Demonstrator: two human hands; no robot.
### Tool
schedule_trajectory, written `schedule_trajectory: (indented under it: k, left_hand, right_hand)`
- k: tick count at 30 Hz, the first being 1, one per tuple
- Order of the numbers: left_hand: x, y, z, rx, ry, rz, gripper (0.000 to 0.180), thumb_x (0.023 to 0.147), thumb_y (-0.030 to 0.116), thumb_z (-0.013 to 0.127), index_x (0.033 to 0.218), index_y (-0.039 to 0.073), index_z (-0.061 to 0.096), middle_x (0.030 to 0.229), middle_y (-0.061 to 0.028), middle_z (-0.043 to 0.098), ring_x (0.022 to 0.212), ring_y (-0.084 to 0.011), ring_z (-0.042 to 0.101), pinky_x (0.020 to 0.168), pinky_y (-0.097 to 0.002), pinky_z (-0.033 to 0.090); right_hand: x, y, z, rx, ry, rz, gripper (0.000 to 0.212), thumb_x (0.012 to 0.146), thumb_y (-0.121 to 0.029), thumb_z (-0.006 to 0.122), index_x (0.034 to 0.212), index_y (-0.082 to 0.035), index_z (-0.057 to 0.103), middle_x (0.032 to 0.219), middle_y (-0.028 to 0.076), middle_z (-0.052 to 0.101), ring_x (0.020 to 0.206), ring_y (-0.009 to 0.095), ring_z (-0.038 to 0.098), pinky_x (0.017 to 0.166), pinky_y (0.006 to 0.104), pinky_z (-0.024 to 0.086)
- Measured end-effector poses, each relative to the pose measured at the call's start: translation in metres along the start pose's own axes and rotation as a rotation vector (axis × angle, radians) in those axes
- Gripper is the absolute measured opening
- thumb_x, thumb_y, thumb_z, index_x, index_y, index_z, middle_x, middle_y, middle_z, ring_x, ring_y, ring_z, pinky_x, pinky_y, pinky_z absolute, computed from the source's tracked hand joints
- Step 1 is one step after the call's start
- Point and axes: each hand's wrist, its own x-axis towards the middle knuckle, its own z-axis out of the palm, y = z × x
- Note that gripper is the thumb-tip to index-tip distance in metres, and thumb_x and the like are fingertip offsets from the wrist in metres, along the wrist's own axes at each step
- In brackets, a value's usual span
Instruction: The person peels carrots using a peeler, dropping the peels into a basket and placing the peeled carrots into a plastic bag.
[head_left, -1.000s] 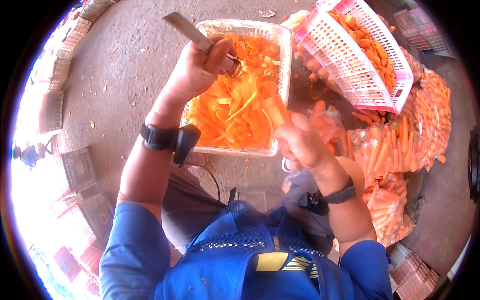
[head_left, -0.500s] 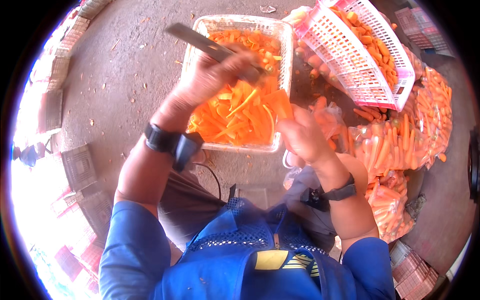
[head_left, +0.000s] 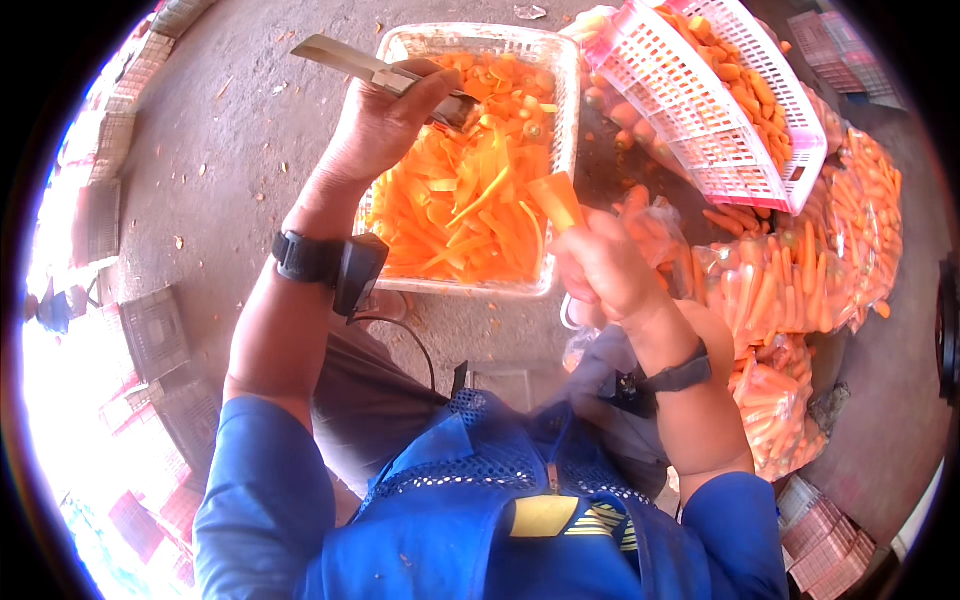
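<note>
My left hand (head_left: 383, 125) is closed around a long flat metal peeler (head_left: 345, 60), above the left rim of a white plastic basket (head_left: 570, 110). One end of the peeler points out to the left; the other hangs over the basket. Inside lie wide orange carrot peelings (head_left: 465, 215), with cut carrot ends towards the far side. My right hand (head_left: 610, 265) grips a peeled carrot (head_left: 557, 200) just off the basket's right rim. The carrot's thick end sticks out up and left; the rest is hidden in my fist. Peeler and carrot are apart.
A pink-and-white crate (head_left: 690, 110) of peeled carrots leans at the far right. Around and below it lie clear bags of carrots (head_left: 785, 285). Stacked crates (head_left: 155, 330) line the left side. My knees flank the near side of the basket.
My left hand has moved left with the peeler, away from the carrot. My right hand has barely shifted, and the carrot now tilts up more to the left.
</note>
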Motion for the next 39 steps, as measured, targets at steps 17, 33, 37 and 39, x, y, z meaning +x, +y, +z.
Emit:
schedule_trajectory:
  k: [17, 33, 37, 39]
  left_hand:
    - [-0.008, 0.014, 0.015, 0.336, -0.100, -0.042, 0.017, 0.097, 0.014, 0.056, 0.096, -0.001, 0.064, 0.077, -0.0017, 0.064, 0.074, -0.0080, 0.060, 0.069, -0.0234, 0.050]
    - [-0.024, 0.017, 0.034, 0.338, -0.460, -0.345, 0.028, 0.096, 0.017, 0.047, 0.077, 0.000, 0.059, 0.063, -0.0054, 0.053, 0.059, -0.0137, 0.053, 0.056, -0.0303, 0.042]
    - [-0.023, 0.019, 0.047, 0.285, -0.525, -0.307, 0.026, 0.096, 0.016, 0.048, 0.079, 0.000, 0.060, 0.066, -0.0040, 0.055, 0.062, -0.0131, 0.054, 0.059, -0.0292, 0.044]
    - [-0.025, 0.017, 0.048, 0.237, -0.581, 0.075, 0.025, 0.097, 0.016, 0.049, 0.083, 0.000, 0.062, 0.069, -0.0024, 0.057, 0.065, -0.0127, 0.055, 0.064, -0.0277, 0.045]
  right_hand:
    - [-0.003, -0.007, -0.002, 0.399, -0.177, 0.174, 0.009, 0.084, -0.012, 0.053, 0.079, -0.008, 0.046, 0.058, 0.001, 0.040, 0.047, 0.010, 0.039, 0.043, 0.0249, 0.033]
    - [-0.027, -0.083, -0.073, 0.887, -0.043, -0.688, 0.055, 0.093, -0.049, 0.053, 0.124, -0.004, 0.054, 0.102, 0.019, 0.066, 0.077, 0.025, 0.066, 0.062, 0.0315, 0.052]
    - [-0.021, -0.060, -0.073, 0.680, -0.124, -0.613, 0.056, 0.092, -0.053, 0.054, 0.124, -0.007, 0.055, 0.111, 0.017, 0.062, 0.074, 0.023, 0.066, 0.061, 0.0299, 0.052]
    - [-0.018, -0.059, -0.073, 0.609, -0.098, -0.570, 0.053, 0.091, -0.050, 0.057, 0.123, -0.007, 0.055, 0.107, 0.015, 0.063, 0.072, 0.020, 0.065, 0.059, 0.0281, 0.051]
